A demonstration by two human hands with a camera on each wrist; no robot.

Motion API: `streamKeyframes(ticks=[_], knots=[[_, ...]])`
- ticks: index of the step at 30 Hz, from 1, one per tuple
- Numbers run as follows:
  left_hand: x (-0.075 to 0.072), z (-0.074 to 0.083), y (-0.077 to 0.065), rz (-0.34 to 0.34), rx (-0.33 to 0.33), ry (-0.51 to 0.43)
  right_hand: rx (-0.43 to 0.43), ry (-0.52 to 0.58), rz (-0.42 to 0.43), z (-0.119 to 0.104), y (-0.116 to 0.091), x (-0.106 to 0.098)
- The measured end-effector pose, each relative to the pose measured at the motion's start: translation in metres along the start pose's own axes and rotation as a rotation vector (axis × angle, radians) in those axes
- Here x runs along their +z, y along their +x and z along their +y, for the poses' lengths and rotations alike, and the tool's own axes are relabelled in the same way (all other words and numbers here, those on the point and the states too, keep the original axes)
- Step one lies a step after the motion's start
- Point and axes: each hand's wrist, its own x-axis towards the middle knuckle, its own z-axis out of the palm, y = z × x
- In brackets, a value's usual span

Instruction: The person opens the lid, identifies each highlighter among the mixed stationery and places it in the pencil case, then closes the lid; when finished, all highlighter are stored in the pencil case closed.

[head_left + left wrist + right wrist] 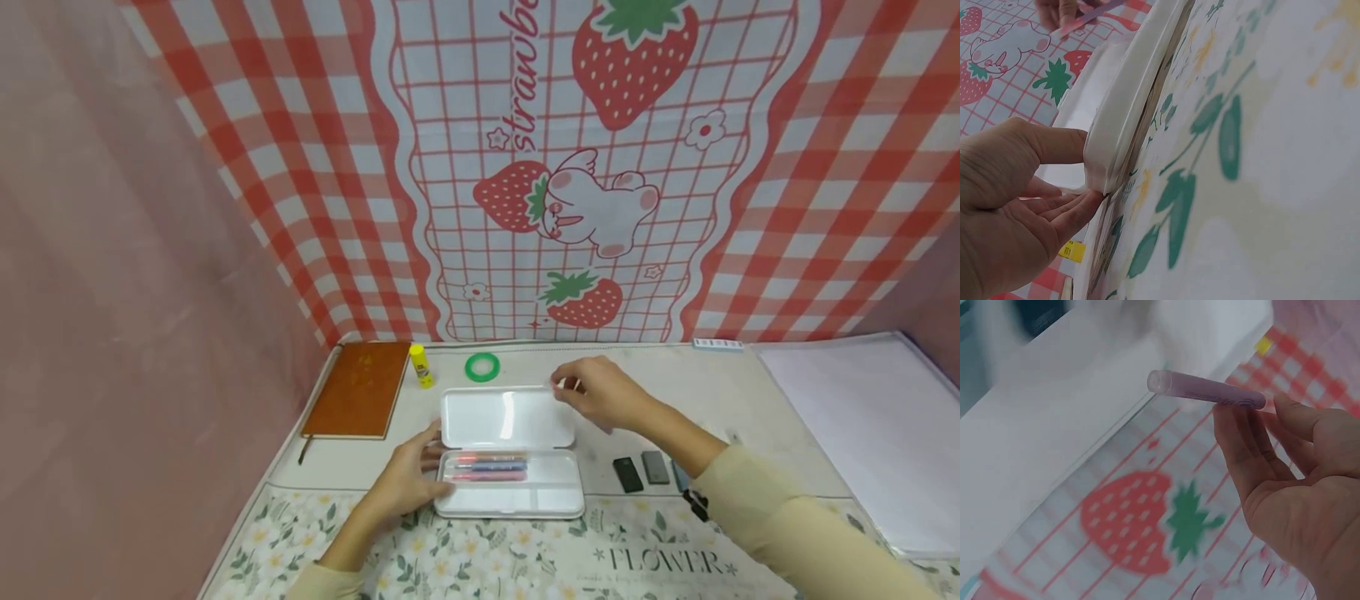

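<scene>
An open white pencil case (555,497) lies on the table, its lid (472,417) folded back. Several colored pens (491,467) lie side by side in its left part. My left hand (408,471) grips the case's left end; in the left wrist view the thumb is on the wall and the fingertips at the lower edge. Beyond the lid's right corner, my right hand (603,392) is raised. Between thumb and fingers it pinches one end of a pinkish-purple pen (1210,390), clear of the case. That pen is barely visible in the head view.
Behind the case are a brown notebook (358,392), a yellow glue stick (422,367) and a green tape roll (470,367). To its right sit a black block (627,475) and a grey block (655,467), near a white sheet (870,442). Strawberry-print cloth (562,292) hangs behind.
</scene>
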Motion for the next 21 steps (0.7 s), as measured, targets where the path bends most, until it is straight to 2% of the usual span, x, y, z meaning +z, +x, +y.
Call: streamKeyframes(ticks=[3, 8, 14, 21], knots=[[0.000, 0.000, 0.001, 0.004, 0.011, -0.009, -0.068, 0.008, -0.027, -0.019, 0.015, 0.018], [0.001, -0.001, 0.001, 0.010, 0.022, -0.010, -0.181, -0.052, -0.099, -0.047, 0.035, 0.053], [0.000, -0.001, 0.000, 0.008, 0.022, -0.009, -0.155, -0.123, -0.207, -0.070, 0.047, 0.096], [-0.001, 0.000, 0.000, 0.005, 0.022, -0.004, -0.183, -0.190, -0.230, -0.078, 0.052, 0.126]])
